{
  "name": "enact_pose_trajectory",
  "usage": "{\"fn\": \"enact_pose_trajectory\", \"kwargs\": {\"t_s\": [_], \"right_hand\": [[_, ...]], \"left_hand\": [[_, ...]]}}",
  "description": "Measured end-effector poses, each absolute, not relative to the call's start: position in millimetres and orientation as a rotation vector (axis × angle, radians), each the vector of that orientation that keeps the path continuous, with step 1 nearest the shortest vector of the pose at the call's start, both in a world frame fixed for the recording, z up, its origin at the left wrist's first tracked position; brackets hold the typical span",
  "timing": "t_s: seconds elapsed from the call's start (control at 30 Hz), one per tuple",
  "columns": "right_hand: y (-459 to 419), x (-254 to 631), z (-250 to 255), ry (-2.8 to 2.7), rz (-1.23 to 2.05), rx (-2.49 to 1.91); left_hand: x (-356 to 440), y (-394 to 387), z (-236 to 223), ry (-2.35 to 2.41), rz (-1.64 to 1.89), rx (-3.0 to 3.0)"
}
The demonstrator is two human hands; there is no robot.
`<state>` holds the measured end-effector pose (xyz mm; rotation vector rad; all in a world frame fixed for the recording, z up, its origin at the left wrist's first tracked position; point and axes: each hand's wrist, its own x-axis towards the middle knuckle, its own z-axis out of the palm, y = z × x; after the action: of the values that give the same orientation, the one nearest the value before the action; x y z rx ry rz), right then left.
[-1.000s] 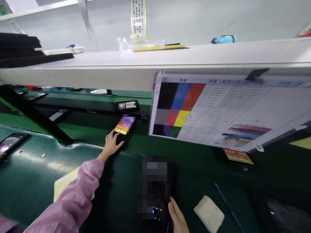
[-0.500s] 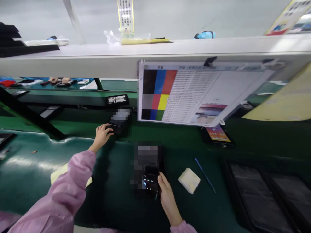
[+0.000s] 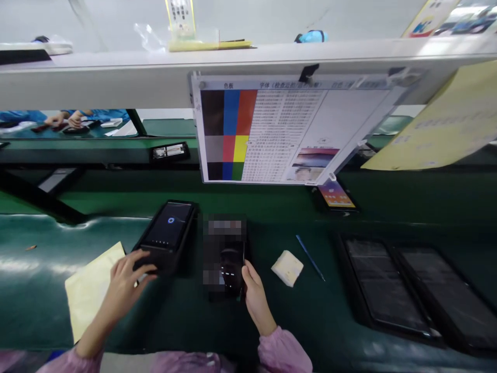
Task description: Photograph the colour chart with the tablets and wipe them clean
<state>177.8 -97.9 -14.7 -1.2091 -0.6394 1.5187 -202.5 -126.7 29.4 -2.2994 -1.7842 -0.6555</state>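
My left hand [image 3: 130,277] has its fingers and thumb round the lower left corner of a black touchscreen handheld [image 3: 171,223], which lies slanted on the bench. Its screen is lit with a small blue-white ring and a row of dots near the bottom. To its right, my right hand [image 3: 256,300] grips a second black handheld [image 3: 233,259] by the right edge, thumb at the side and the other fingers mostly hidden. Pixelated blocks cover part of that one. A yellowish-white pad [image 3: 288,268] and a blue pen-like stick [image 3: 310,257] lie right of my right hand.
Two black tablet-like devices [image 3: 388,282] lie at the right. A yellow sheet [image 3: 91,290] is beside my left forearm. A colour chart [image 3: 264,134] hangs from the white shelf [image 3: 116,85], with a lit phone-like device [image 3: 336,196] below. Another person's hands [image 3: 66,120] show beyond.
My left hand has brought its handheld nearer and to the left, and its screen now shows more plainly. My right hand keeps hold of the other one. The camera view has shifted.
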Motion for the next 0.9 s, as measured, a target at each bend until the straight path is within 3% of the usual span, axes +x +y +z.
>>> {"fn": "enact_pose_trajectory", "kwargs": {"t_s": [0.17, 0.33, 0.4, 0.5, 0.7, 0.9], "right_hand": [[-103, 178, -13, -0.643, 1.508, -1.199], [-109, 176, 3, -0.683, 1.48, -1.186], [-109, 176, 18, -0.725, 1.453, -1.159], [-107, 179, 53, -0.825, 1.328, -1.082], [-99, 193, 126, -0.876, 0.742, -1.029], [-88, 195, 147, -0.903, 0.619, -0.958]], "left_hand": [[-162, -192, 10, -1.993, -0.775, -2.368], [-103, -186, 51, -2.585, -1.492, -2.242], [-73, -169, 75, -2.666, -1.601, -2.373], [-32, -141, 113, -2.355, -1.628, -2.621], [12, -107, 187, -1.745, -1.677, -2.729], [26, -107, 207, -1.613, -1.588, -2.562]]}}
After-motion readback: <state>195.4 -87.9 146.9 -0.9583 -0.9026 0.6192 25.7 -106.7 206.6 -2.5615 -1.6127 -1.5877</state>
